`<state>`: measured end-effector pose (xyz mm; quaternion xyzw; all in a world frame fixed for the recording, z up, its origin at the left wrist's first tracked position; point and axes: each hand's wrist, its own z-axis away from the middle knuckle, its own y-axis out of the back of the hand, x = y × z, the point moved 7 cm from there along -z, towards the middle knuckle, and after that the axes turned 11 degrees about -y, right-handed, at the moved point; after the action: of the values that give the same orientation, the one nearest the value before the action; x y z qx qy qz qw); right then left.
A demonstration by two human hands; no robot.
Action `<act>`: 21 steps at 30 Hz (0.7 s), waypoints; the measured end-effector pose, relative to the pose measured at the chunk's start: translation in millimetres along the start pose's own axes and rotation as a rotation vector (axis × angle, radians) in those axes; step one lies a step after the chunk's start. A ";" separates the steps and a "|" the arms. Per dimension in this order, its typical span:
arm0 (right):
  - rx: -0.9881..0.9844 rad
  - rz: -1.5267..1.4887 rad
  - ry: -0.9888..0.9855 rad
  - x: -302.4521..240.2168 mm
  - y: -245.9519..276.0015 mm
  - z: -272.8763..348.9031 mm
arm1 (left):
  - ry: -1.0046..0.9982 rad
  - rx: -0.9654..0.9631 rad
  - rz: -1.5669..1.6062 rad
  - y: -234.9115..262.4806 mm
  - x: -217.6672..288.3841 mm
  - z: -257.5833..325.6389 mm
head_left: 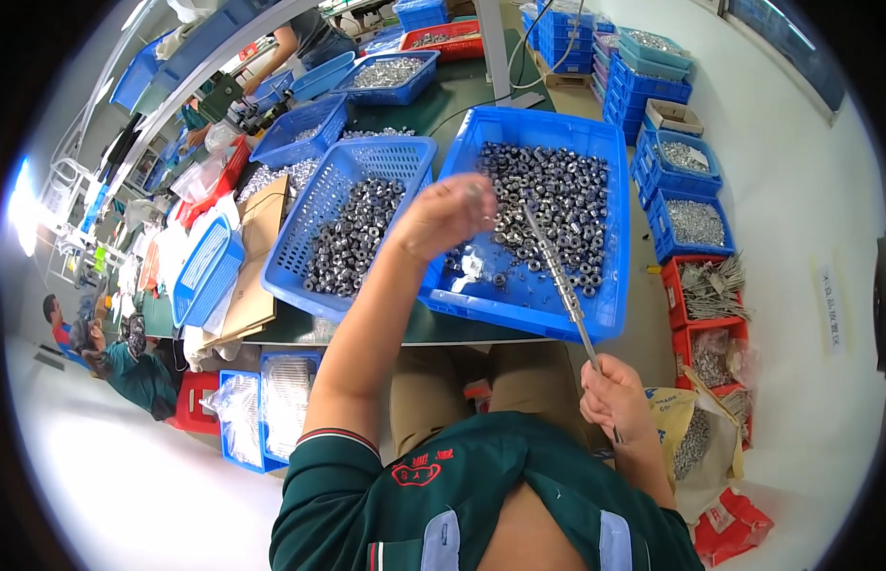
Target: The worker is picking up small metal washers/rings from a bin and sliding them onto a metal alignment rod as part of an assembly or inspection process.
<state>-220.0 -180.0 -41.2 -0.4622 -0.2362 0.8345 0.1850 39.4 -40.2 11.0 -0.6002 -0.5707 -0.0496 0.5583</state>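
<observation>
- Rod (588,343): clasped in the right hand (617,400), slanting up over the blue tub (531,314), with a row of nuts (563,288) strung along it.
- Left hand (452,217): raised over the tub's left side, well apart from the right; bent and blurred, no telling whether gripping anything.
- Loose nuts (557,186): spread across the tub, also heaped in the blue basket (391,152) beside it.

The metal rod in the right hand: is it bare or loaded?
Partly loaded: metal pieces line the metal rod toward its far end; near the right hand it is bare.
</observation>
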 end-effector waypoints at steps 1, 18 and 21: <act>-0.006 0.004 0.001 0.1 -1.4 -1.2 | 0.226 0.330 -0.204 43.4 -21.6 16.5; -0.028 -0.005 0.012 0.9 -5.9 -1.0 | -0.052 0.101 -0.364 2.0 17.6 1.8; -0.013 -0.031 -0.020 7.4 -4.2 -4.0 | 0.082 0.218 -0.685 22.0 4.7 10.6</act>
<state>-219.9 -171.8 -45.8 -0.4515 -0.2504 0.8345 0.1925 51.1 -23.5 -3.2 -0.3086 -0.7178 -0.1969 0.5923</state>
